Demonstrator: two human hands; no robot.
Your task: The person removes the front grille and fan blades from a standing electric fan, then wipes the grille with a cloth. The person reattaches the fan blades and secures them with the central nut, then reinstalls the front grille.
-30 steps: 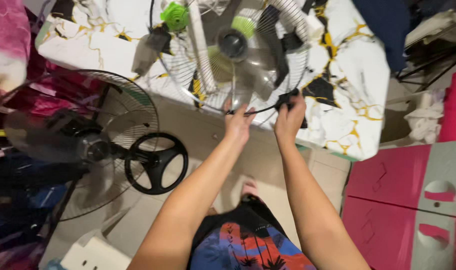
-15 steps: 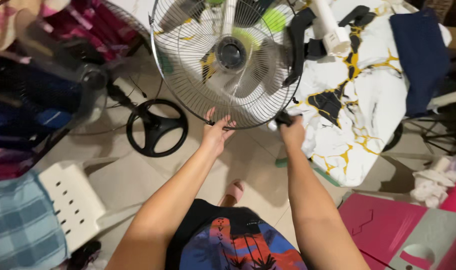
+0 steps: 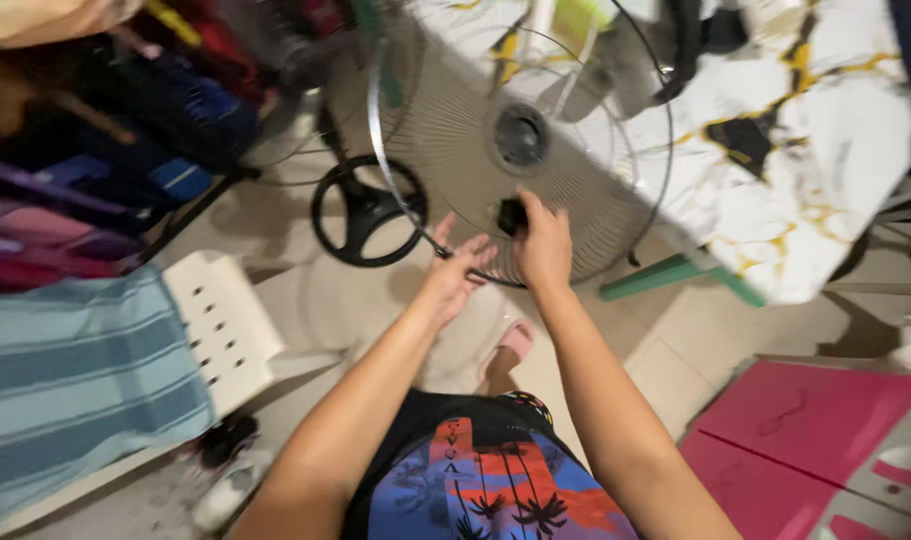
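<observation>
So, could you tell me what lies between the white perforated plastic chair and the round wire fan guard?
In the head view, the black steering-wheel-shaped ring lies on the floor between the chair and the guard.

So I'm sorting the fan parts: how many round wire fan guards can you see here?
1 for sure: the wire guard in both hands, by the marble table. A blurred one may lie behind it.
</observation>
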